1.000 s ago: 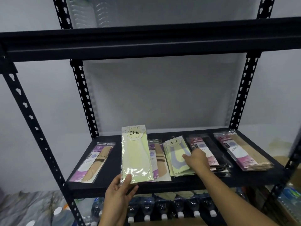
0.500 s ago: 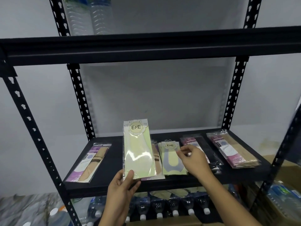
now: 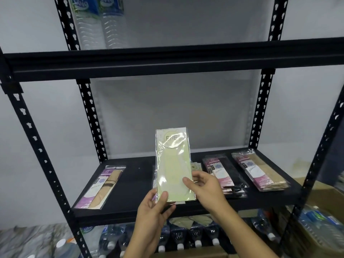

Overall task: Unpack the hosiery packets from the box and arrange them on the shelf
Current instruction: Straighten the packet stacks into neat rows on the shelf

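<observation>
the left hand (image 3: 154, 205) is pinching the bottom edge of a green packet (image 3: 174, 164), thumb on the front and fingers behind, holding it upright above the front of the shelf (image 3: 134, 185). the right hand (image 3: 206, 185) is closing on the packet's lower right edge, thumb lying on the front and fingers curling round the back. gripping it low like this is leaving the printed top clear to read, probably so the person can check the kind before choosing its pile.

the packet is a long, flat rectangle of glossy clear film over pale green card, with a round label near the top; the film is catching glare and wrinkling a little. it is looking light and slippery, so two hands are likely helping to keep it from bowing.

on the shelf, a beige packet (image 3: 101, 188) is lying alone on the left, well apart from the rest. just behind the held one, a matching packet (image 3: 195, 167) is peeking out. further right, a pink and black pile (image 3: 223, 175) and a pink and beige pile (image 3: 260, 172) are lying fanned, grouped by colour. the shelf is matt black board on punched metal posts. the box is not showing clearly.
</observation>
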Tool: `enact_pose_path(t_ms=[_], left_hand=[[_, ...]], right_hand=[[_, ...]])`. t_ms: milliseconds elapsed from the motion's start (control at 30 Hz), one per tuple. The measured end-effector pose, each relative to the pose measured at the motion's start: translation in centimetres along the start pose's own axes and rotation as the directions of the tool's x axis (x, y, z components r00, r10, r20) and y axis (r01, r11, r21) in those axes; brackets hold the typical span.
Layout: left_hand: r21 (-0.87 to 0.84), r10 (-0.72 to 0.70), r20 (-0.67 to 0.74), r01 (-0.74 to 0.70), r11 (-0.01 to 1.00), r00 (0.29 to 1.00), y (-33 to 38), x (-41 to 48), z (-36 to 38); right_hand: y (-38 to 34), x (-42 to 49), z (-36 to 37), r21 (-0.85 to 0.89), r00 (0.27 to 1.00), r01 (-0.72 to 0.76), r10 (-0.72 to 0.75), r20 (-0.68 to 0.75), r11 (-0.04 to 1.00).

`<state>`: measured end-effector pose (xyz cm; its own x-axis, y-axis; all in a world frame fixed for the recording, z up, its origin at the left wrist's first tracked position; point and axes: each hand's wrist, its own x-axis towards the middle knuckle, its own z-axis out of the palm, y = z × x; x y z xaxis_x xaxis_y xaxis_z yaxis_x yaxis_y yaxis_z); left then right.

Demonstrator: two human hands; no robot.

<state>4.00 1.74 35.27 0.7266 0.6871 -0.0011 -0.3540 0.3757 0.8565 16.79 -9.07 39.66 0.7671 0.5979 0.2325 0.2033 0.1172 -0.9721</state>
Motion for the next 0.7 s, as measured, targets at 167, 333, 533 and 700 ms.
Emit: enact_pose_path(t_ms=[167,333,533,700], left_hand=[[0.08,0.005,0.046,-0.009,0.997,0.999,0.2,-0.1,-0.5],[0.224,0.079,0.006,-0.078,0.971,0.997,1.6,0.1,-1.7],[0.266,0.178,-0.1,-0.146,0.953,0.979,3.5,0.3,-4.9],[0.255,0.186,-0.171,-0.139,0.957,0.968,3.7,0.1,-8.3]], right_hand=[[0.1,-0.3,-0.1,0.08,1.0,-0.016,0.018,-0.023,0.997],[0.7,0.6,-0.9,0.113,0.996,-0.064,0.071,-0.053,0.991],[2.3,4.6,-2.8,-0.134,0.965,-0.18,0.149,-0.216,0.974],[4.7,8.9,-3.0,-0.458,0.943,-0.266,0.131,-0.305,0.848]])
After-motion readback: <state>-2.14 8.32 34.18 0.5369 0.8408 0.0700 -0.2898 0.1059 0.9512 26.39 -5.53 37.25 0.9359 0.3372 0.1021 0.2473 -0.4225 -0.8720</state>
